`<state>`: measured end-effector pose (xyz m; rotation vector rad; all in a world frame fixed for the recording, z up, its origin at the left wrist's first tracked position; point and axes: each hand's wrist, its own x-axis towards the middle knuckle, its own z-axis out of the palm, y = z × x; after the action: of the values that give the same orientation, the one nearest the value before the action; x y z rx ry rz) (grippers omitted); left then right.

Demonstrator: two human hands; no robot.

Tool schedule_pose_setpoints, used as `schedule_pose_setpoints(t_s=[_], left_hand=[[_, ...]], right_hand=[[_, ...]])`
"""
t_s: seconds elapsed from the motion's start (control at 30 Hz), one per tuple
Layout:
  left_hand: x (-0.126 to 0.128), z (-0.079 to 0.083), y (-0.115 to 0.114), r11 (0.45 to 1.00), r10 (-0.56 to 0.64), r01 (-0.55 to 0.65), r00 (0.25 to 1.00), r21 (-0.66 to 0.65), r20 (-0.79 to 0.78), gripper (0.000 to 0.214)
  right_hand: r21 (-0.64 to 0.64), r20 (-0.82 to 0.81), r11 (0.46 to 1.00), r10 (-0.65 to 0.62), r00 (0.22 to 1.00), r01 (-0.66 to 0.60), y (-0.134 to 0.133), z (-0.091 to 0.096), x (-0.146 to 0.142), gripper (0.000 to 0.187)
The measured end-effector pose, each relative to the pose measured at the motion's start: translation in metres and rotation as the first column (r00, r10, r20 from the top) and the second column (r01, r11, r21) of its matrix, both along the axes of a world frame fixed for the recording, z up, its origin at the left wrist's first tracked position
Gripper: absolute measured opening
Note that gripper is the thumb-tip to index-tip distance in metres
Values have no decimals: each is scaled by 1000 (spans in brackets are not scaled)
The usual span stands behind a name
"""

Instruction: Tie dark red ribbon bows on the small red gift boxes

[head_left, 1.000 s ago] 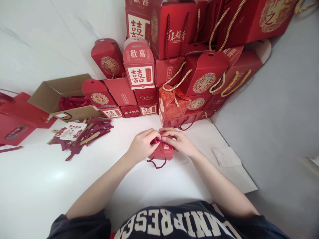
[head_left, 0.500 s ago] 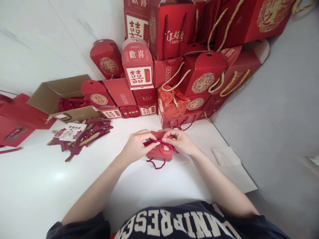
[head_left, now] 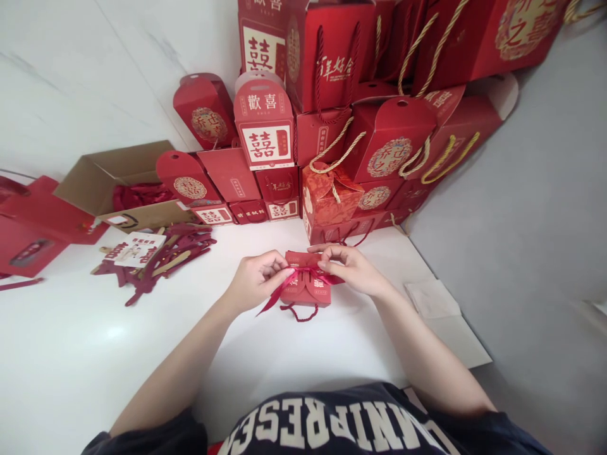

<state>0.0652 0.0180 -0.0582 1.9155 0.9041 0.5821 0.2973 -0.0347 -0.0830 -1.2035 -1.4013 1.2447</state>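
Observation:
A small red gift box (head_left: 307, 289) with gold print stands on the white table (head_left: 294, 354) in front of me. A red ribbon (head_left: 303, 273) runs across its top. My left hand (head_left: 255, 278) pinches the ribbon's left end, which trails down to the table. My right hand (head_left: 351, 268) pinches the ribbon's right end at the box's top edge. A dark red cord (head_left: 296, 311) lies under the box's front.
A stack of red gift boxes and bags (head_left: 360, 120) with gold rope handles fills the back. A brown carton (head_left: 118, 180) holds red cloth at left, with flat red cutouts (head_left: 161, 256) and a red folder (head_left: 33, 227) nearby. A white sheet (head_left: 431, 298) lies at right.
My hands have drawn apart, pulling the ribbon out sideways across the top of the box. The left ribbon end now hangs free to the table.

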Motion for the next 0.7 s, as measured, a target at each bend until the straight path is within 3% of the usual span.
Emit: schedule_pose_setpoints(t_s=[0.3,0.47,0.6,0.7], left_hand=[[-2,-4,2,984,6,-8,1000,-176,-11,25],[-4,4,1,942,-39,26,999,-334,-32,27],[-14,14,9,895,-193,127,975,-428,-114,27],[-19,17,18,928,-153,100,980,-359,-125,25]], right_hand=[[76,175,990,-127,976,116,-6,4,9,16],[122,306,984,-163,938,131,-8,9,11,15],[102,270,988,-143,952,119,-6,8,14,16],[96,205,984,-167,964,150,-4,2,15,20]])
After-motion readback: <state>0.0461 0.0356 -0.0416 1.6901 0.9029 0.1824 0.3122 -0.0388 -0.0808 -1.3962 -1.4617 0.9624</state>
